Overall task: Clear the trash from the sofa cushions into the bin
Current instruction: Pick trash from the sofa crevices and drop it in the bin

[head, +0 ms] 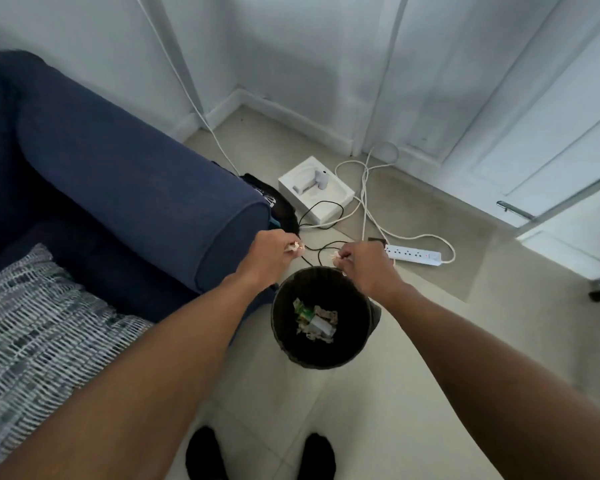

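Note:
A dark round bin (pixel 284 337) stands on the floor beside the blue sofa's arm (pixel 146 199). Crumpled paper and a green wrapper (pixel 314 320) lie at its bottom. My left hand (pixel 269 252) hovers just beyond the bin's far left rim, closed on a small pale scrap of trash (pixel 296 248). Over the far right rim, my right hand (pixel 364 266) pinches another pale scrap (pixel 336 257). Both scraps stick out at the fingertips.
A patterned grey cushion (pixel 39 327) lies on the sofa seat at left. Behind the bin are a white box (pixel 316 194), a white power strip (pixel 414 255), black and white cables (pixel 364 202) and a dark bag (pixel 278 206). My feet (pixel 260 455) stand near the bin.

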`<state>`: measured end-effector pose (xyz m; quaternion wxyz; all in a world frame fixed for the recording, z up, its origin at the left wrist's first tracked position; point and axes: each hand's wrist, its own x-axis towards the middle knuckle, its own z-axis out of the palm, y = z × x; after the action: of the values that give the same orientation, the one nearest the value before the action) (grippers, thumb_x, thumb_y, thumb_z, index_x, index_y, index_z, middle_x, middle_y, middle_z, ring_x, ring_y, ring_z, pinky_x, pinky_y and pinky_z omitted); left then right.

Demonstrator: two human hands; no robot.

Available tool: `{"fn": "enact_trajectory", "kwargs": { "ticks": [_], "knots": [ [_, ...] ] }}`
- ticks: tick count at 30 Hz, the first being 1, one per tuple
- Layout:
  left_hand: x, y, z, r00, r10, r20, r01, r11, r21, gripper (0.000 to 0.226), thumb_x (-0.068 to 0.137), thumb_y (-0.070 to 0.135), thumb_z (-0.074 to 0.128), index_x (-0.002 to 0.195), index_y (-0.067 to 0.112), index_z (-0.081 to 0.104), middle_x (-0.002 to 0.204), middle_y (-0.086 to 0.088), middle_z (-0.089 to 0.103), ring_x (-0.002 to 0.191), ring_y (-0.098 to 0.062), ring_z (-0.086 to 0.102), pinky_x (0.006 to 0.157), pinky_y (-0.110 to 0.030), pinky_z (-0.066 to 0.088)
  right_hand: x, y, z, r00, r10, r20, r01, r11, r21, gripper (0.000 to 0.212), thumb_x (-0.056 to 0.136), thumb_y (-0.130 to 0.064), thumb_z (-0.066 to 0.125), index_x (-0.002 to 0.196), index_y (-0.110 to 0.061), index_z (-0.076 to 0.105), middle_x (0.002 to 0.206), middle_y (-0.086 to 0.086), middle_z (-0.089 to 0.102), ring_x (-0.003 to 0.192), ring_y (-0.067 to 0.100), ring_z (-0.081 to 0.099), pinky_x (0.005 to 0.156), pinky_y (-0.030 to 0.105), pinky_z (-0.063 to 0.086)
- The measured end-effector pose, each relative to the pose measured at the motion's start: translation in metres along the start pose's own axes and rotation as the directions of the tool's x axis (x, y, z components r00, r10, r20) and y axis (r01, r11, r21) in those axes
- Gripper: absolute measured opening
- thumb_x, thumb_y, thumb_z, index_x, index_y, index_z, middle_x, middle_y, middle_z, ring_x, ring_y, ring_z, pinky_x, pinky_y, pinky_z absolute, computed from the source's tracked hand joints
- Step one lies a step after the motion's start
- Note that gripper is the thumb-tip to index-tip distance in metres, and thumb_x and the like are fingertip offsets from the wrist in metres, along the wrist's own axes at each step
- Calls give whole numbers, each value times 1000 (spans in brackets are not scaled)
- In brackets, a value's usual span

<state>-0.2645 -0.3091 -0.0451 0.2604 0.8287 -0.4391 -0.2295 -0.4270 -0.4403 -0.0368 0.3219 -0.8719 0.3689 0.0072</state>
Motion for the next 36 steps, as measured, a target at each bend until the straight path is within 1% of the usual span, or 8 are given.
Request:
{"fn": "enact_trajectory", "kwargs": {
  "ticks": [9, 13, 15, 19, 29, 31, 33, 36],
  "knots": [
    [-31, -27, 49, 994, -63, 86, 66, 997, -29, 16, 94, 17, 68, 106, 10, 76, 102, -7, 71, 94, -21, 65, 87, -41, 54, -18, 30, 51, 994, 83, 73, -81, 996, -27, 16, 89, -27, 69, 97, -15, 76, 88, 11, 69, 72, 22, 61, 67, 30, 49],
    [-32, -35, 54, 992, -74, 101, 76, 997, -20, 15, 95, 19, 67, 104, 11, 76, 98, -7, 70, 91, -21, 65, 85, -45, 54, -21, 34, 57, 991, 81, 104, -74, 995, -64, 37, 89, -40, 66, 118, -16, 68, 108, 11, 69, 92, 26, 62, 76, 31, 47],
    [-33, -38, 53, 993, -72, 96, 74, 997, -10, 15, 95, 19, 67, 104, 12, 77, 97, -6, 70, 91, -21, 64, 85, -44, 54, -23, 36, 59, 989, 77, 125, -67, 994, -81, 47, 88, -47, 64, 125, -17, 64, 114, 9, 68, 103, 29, 62, 80, 33, 46],
    [-30, -41, 52, 994, -64, 94, 64, 998, 6, 15, 94, 16, 66, 103, 14, 77, 98, -7, 71, 91, -22, 64, 84, -44, 54, -21, 39, 58, 993, 52, 107, -42, 995, -88, 42, 90, -50, 58, 115, -16, 65, 107, 5, 68, 101, 27, 61, 77, 31, 43],
    [-15, -37, 58, 985, -68, 160, 68, 998, 4, 15, 93, 24, 68, 104, 18, 77, 96, -3, 71, 88, -20, 68, 75, -35, 56, -5, 39, 44, 996, 58, 69, -54, 997, -58, 48, 92, -41, 60, 129, -11, 60, 130, 7, 62, 119, 26, 56, 97, 35, 44],
    [-15, -37, 58, 968, -108, 228, 118, 992, -33, 29, 87, 34, 75, 115, 25, 74, 113, -1, 69, 106, -19, 63, 87, -33, 53, -3, 39, 44, 996, 58, 66, -55, 997, -49, 47, 92, -41, 60, 129, -11, 60, 130, 7, 61, 119, 26, 56, 98, 36, 45],
    [-17, -35, 57, 946, -99, 308, 107, 994, -10, 60, 81, 43, 79, 137, 31, 59, 139, 3, 57, 132, -19, 45, 104, -31, 37, -2, 39, 43, 996, 55, 64, -52, 997, -51, 47, 92, -41, 60, 129, -12, 60, 130, 7, 61, 119, 26, 56, 98, 35, 44],
    [-17, -32, 52, 938, -78, 337, 65, 997, 51, 88, 78, 51, 79, 153, 33, 36, 159, 6, 36, 148, -21, 21, 115, -38, 23, 0, 39, 41, 997, 52, 60, -49, 997, -53, 47, 93, -41, 59, 130, -12, 58, 132, 6, 60, 120, 24, 55, 97, 33, 43]
  ]
}}
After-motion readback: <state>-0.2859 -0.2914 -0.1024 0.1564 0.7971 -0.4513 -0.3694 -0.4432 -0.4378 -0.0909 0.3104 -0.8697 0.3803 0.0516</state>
